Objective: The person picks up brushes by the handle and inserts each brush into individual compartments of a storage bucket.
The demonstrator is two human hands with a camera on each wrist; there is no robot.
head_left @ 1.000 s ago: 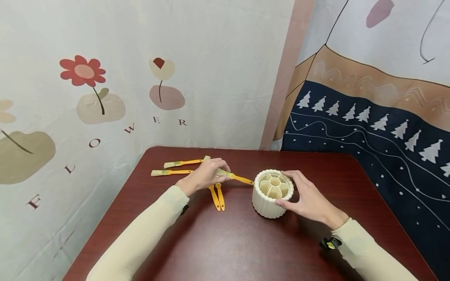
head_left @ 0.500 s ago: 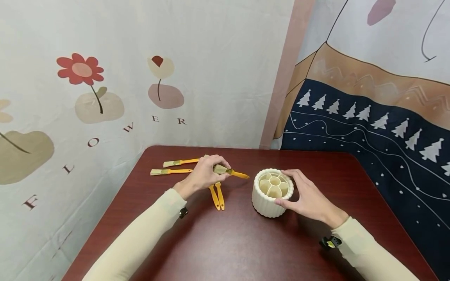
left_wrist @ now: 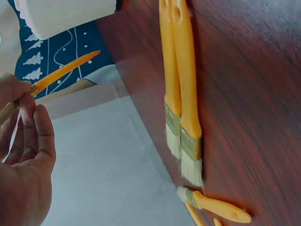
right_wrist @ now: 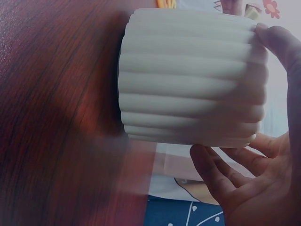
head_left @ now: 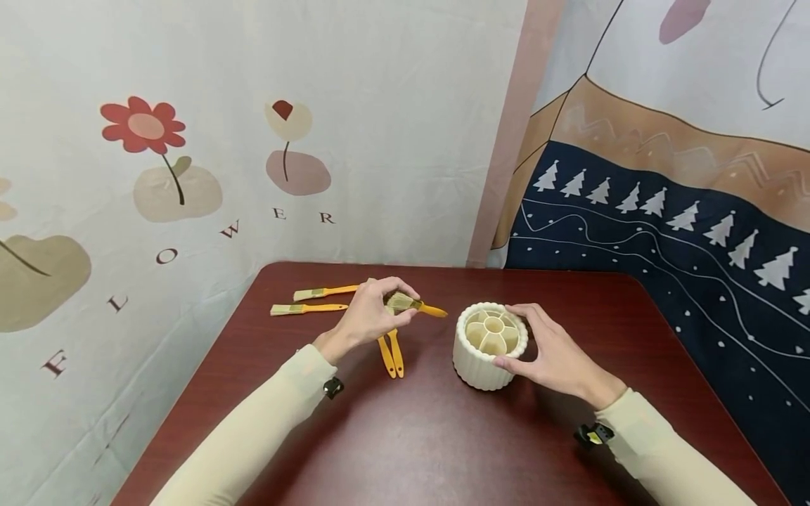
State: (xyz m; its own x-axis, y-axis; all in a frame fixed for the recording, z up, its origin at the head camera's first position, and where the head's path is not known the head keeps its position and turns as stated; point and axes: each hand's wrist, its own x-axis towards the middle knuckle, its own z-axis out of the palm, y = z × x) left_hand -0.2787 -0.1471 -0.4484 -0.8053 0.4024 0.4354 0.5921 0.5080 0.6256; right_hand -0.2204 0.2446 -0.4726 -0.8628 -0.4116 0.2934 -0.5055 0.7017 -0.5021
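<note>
My left hand (head_left: 370, 313) pinches a paintbrush (head_left: 433, 310) near its bristle end, raised above the table. Its yellow handle points right, towards a cream ribbed round holder (head_left: 484, 372) with divided compartments. The handle tip is apart from the holder's rim. In the left wrist view, the thumb and fingers close on the held brush (left_wrist: 63, 73) around its metal band. My right hand (head_left: 560, 355) grips the holder at its right side, thumb in front and fingers behind. The right wrist view shows the holder's ribbed wall (right_wrist: 193, 80) between thumb and fingers, standing on the table.
Two yellow-handled brushes (left_wrist: 188, 84) lie side by side on the dark red table (head_left: 405, 436), handles towards the front. More brushes (head_left: 310, 308) lie at the far left, bristles pointing left. Printed cloth hangs (head_left: 405, 140) behind the table.
My left hand has lifted slightly with the brush, and the brush's handle tip has drawn up and left, away from the holder. My right hand has stayed on the holder.
</note>
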